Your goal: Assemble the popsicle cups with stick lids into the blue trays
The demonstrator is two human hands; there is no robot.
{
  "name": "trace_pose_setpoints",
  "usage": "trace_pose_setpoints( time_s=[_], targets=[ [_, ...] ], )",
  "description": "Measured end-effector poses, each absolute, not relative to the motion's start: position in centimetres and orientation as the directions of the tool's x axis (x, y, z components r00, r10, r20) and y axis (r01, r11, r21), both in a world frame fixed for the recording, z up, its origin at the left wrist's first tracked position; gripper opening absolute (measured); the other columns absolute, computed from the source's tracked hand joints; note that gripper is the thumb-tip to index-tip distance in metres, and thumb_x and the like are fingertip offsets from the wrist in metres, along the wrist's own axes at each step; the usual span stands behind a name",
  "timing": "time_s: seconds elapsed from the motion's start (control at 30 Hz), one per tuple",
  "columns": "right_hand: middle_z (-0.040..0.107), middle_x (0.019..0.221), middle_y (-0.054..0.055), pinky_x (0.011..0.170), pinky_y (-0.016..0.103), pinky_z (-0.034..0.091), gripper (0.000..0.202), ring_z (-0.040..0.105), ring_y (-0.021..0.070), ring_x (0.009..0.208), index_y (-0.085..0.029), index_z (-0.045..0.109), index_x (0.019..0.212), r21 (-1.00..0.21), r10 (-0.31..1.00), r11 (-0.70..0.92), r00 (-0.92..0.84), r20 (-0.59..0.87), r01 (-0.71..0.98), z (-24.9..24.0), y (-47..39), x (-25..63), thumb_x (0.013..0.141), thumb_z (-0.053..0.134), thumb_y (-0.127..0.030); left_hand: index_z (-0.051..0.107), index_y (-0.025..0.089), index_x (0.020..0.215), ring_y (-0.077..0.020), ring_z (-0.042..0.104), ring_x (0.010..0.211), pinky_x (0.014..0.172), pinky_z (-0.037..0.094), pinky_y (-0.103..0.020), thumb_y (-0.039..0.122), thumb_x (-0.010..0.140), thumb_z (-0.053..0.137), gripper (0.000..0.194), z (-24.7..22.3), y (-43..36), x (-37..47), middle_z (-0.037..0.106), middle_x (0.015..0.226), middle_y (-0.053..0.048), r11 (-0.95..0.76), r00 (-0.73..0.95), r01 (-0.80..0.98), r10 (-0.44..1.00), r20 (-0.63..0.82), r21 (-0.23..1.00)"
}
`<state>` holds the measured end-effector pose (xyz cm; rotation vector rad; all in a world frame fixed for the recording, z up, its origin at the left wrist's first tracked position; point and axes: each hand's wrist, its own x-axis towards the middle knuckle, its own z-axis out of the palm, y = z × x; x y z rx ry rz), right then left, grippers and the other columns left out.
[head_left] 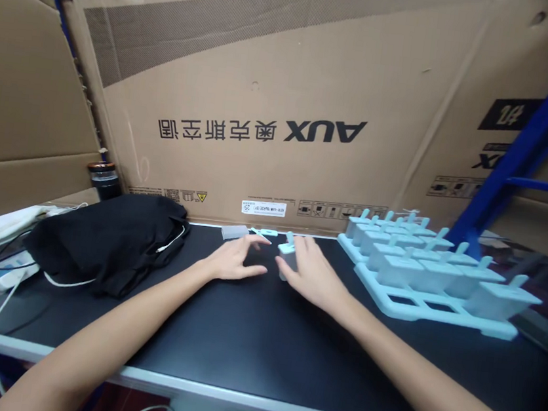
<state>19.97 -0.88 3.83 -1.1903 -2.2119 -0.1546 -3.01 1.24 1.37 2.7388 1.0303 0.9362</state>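
My right hand (315,275) is closed around a small popsicle mold (287,249) with a pale blue lid and an upright stick, near the middle of the black tabletop. To its left, my left hand (235,258) is open, thumb and fingers apart, and touches nothing that I can make out. Just behind that hand lies a translucent grey mold cup (234,232). Beside the cup are light blue stick lids (269,232), partly hidden by my fingers. Off to the right, a light blue rack (394,303) carries several lidded molds (400,271), sticks pointing up.
A black cloth bundle (112,240) with a white cable rests on the left of the table, a dark jar (103,179) behind it. Cardboard panels (258,171) wall the back and left. Blue shelf posts (517,154) rise at the right. The table's pale front edge (232,397) runs below my forearms.
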Motion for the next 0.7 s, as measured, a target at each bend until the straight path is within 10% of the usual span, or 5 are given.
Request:
trace_pose_setpoints(
  time_s=[0.17, 0.4, 0.7],
  targets=[
    [0.051, 0.104, 0.016, 0.082, 0.04, 0.047, 0.055, 0.054, 0.0242, 0.086, -0.012, 0.051, 0.119, -0.154, 0.621, 0.458, -0.192, 0.76, 0.875, 6.8, -3.3, 29.1, 0.083, 0.05, -0.054, 0.05, 0.02, 0.116, -0.0301, 0.042, 0.125, 0.106, 0.036, -0.047, 0.036, 0.086, 0.054, 0.034, 1.5, 3.0, -6.0, 0.046, 0.133, -0.013, -0.459, 0.345, 0.886, 0.75, 0.565, 0.068],
    [0.061, 0.081, 0.01, 0.069, 0.037, 0.046, 0.078, 0.06, 0.0256, 0.072, -0.012, 0.045, 0.125, -0.33, 0.623, 0.018, 0.247, 0.742, 0.944, 6.5, -6.4, 39.9, 0.069, 0.062, -0.063, 0.049, 0.024, 0.113, -0.0325, 0.054, 0.109, 0.089, 0.047, -0.047, 0.047, 0.086, 0.047, 0.036, -0.1, 4.4, -7.1, 0.048, 0.121, -0.012, -0.096, 0.028, 0.979, 0.936, 0.351, 0.179],
    [0.058, 0.096, 0.014, 0.076, 0.034, 0.047, 0.065, 0.06, 0.021, 0.075, -0.012, 0.057, 0.108, -0.11, 0.557, 0.085, 0.044, 0.829, 0.99, 2.7, -4.1, 40.7, 0.075, 0.053, -0.068, 0.047, 0.025, 0.104, -0.0296, 0.055, 0.104, 0.081, 0.05, -0.043, 0.048, 0.084, 0.048, 0.03, 0.4, 3.8, -6.6, 0.047, 0.113, -0.011, -0.107, 0.033, 0.979, 0.926, 0.376, 0.176]
  ],
)
